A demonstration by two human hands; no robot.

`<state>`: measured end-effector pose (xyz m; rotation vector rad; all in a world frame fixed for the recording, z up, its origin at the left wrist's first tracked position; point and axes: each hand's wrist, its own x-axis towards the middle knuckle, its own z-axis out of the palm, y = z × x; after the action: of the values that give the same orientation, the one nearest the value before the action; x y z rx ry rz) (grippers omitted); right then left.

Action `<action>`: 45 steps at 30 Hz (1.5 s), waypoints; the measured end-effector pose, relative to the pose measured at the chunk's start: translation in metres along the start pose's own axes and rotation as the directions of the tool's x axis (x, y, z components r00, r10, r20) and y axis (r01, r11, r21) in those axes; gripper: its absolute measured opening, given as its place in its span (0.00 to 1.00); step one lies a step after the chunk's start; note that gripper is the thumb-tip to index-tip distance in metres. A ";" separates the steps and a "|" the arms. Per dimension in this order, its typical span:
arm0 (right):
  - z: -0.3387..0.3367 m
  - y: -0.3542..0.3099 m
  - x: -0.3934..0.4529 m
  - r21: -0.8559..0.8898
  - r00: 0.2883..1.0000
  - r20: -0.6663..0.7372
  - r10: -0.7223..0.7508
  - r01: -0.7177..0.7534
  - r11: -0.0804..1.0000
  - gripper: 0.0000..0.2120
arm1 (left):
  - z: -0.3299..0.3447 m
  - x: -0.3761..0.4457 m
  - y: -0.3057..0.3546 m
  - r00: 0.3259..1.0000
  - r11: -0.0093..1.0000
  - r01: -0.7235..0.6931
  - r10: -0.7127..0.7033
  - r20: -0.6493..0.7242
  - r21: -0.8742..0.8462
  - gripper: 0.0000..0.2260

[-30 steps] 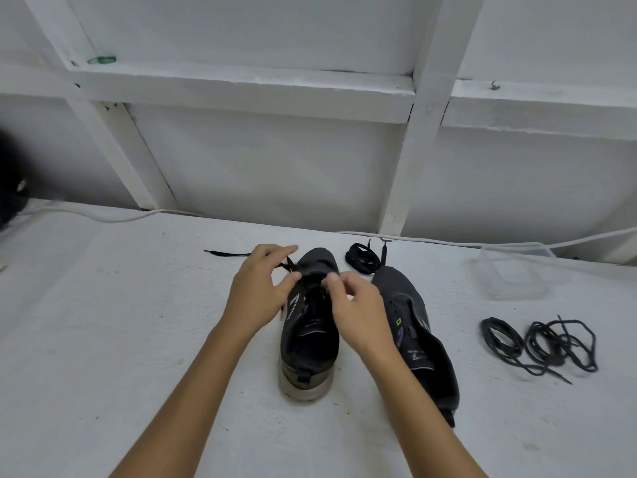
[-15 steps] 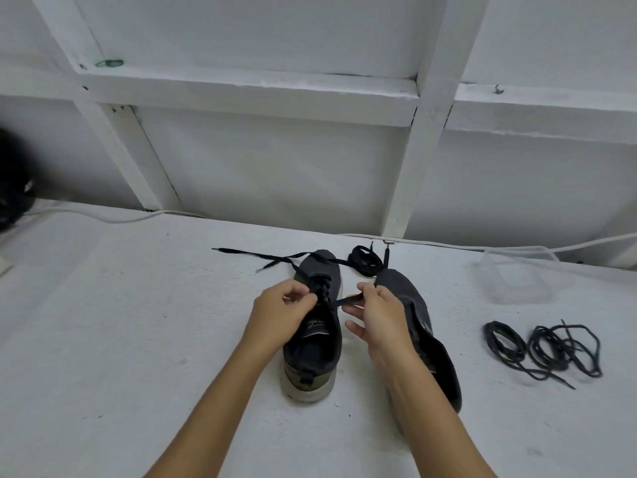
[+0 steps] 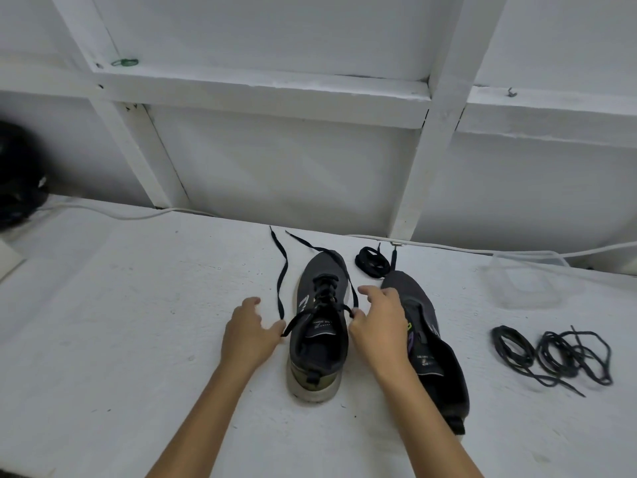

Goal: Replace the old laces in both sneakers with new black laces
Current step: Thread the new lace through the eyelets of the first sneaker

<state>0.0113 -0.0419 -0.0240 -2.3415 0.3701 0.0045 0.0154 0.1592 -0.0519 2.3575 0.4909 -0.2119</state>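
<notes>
A dark grey sneaker [image 3: 319, 343] stands upright on the white table [image 3: 120, 339], toe pointing away, with a black lace [image 3: 324, 293] threaded through its eyelets. My left hand [image 3: 250, 334] pinches the lace's left end beside the shoe; that end runs up over the table. My right hand [image 3: 377, 327] pinches the right end at the shoe's other side. A second dark sneaker [image 3: 431, 350] lies to the right, partly behind my right wrist, no lace visible in it. A coiled black lace [image 3: 372, 262] lies beyond the shoes.
Two loose bundles of old dark laces [image 3: 551, 355] lie on the table at right. A clear plastic container [image 3: 527, 279] sits at the back right. A white cable [image 3: 113, 213] runs along the wall. A black object [image 3: 17, 174] is at far left.
Both hands have moved apart and toward me, drawing the lace ends out to each side of the sneaker. The lace's free ends swung from the far left to lie beyond the toe.
</notes>
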 end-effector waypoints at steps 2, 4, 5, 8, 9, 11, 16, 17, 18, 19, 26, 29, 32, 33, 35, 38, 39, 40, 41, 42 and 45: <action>-0.003 -0.004 0.007 0.082 0.997 -0.054 -0.049 0.053 0.995 0.12 | 0.002 0.000 0.006 0.958 0.973 -0.229 0.231 -0.168 0.031 0.19; -0.007 -0.010 0.016 0.167 0.997 -0.050 -0.059 0.066 0.984 0.10 | 0.003 0.004 0.021 0.897 0.916 -0.401 0.390 -0.209 -0.014 0.09; -0.008 -0.014 0.020 0.184 0.998 -0.010 -0.058 0.059 0.981 0.09 | 0.004 0.007 0.028 0.891 0.898 -0.436 0.422 -0.171 -0.054 0.07; -0.006 -0.019 0.029 0.193 0.993 0.114 -0.043 0.020 0.981 0.08 | 0.010 0.018 0.045 0.908 0.900 -0.420 0.418 -0.044 -0.118 0.06; -0.005 -0.019 0.031 0.200 0.992 0.120 -0.032 0.008 0.980 0.07 | 0.012 0.021 0.048 0.918 0.909 -0.396 0.395 -0.033 -0.134 0.07; -0.001 -0.018 0.034 0.207 0.995 0.101 -0.024 0.003 0.978 0.06 | 0.015 0.026 0.049 0.931 0.916 -0.364 0.360 -0.054 -0.171 0.07; 0.005 -0.014 0.039 0.126 0.991 0.121 -0.053 0.037 0.991 0.06 | 0.017 0.028 0.052 0.938 0.930 -0.346 0.342 -0.056 -0.122 0.04; 0.006 -0.014 0.039 0.113 0.990 0.131 -0.060 0.045 0.993 0.06 | 0.018 0.028 0.052 0.937 0.932 -0.350 0.347 -0.044 -0.091 0.03; 0.007 -0.015 0.040 0.109 0.988 0.140 -0.063 0.048 0.993 0.07 | 0.018 0.028 0.053 0.937 0.934 -0.350 0.348 -0.032 -0.068 0.03; 0.008 -0.015 0.040 0.113 0.987 0.146 -0.060 0.044 0.993 0.06 | 0.018 0.028 0.053 0.938 0.937 -0.346 0.345 -0.022 -0.057 0.03; -0.002 -0.003 0.035 0.246 0.978 0.206 -0.043 -0.009 0.969 0.04 | 0.008 0.025 0.039 0.937 0.919 -0.313 0.340 0.080 -0.238 0.05; -0.002 -0.003 0.032 0.239 0.976 0.206 -0.076 0.025 0.971 0.04 | 0.009 0.023 0.037 0.920 0.902 -0.359 0.385 0.073 -0.240 0.05; 0.001 -0.007 0.032 0.177 0.972 0.202 -0.116 0.081 0.981 0.04 | 0.012 0.023 0.042 0.903 0.893 -0.418 0.429 0.036 -0.168 0.03; 0.001 -0.008 0.032 0.167 0.970 0.211 -0.122 0.087 0.982 0.04 | 0.013 0.024 0.044 0.895 0.890 -0.436 0.444 0.037 -0.134 0.02; 0.001 -0.007 0.034 0.182 0.968 0.220 -0.120 0.080 0.980 0.05 | 0.013 0.024 0.044 0.895 0.892 -0.438 0.444 0.040 -0.107 0.02; 0.002 -0.005 0.033 0.219 0.971 0.207 -0.117 0.071 0.973 0.04 | 0.012 0.024 0.041 0.913 0.905 -0.399 0.407 0.033 -0.145 0.03; 0.003 -0.005 0.033 0.216 0.971 0.201 -0.126 0.081 0.973 0.04 | 0.012 0.024 0.041 0.914 0.906 -0.396 0.405 0.030 -0.147 0.03; 0.004 -0.005 0.033 0.212 0.971 0.198 -0.136 0.093 0.973 0.04 | 0.012 0.024 0.041 0.914 0.906 -0.396 0.404 0.030 -0.146 0.03; 0.004 -0.005 0.033 0.203 0.970 0.197 -0.146 0.105 0.974 0.03 | 0.011 0.023 0.042 0.914 0.906 -0.396 0.405 0.032 -0.146 0.03; 0.005 -0.006 0.032 0.183 0.967 0.198 -0.158 0.122 0.975 0.03 | 0.011 0.023 0.042 0.914 0.906 -0.396 0.405 0.034 -0.149 0.03; 0.005 -0.007 0.032 0.110 0.960 0.225 -0.166 0.144 0.983 0.04 | 0.011 0.023 0.043 0.917 0.908 -0.388 0.398 0.034 -0.156 0.03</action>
<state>0.0442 -0.0416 -0.0261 -2.2408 0.0680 0.1825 0.0539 0.1295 -0.0401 2.2397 -0.0093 -0.0609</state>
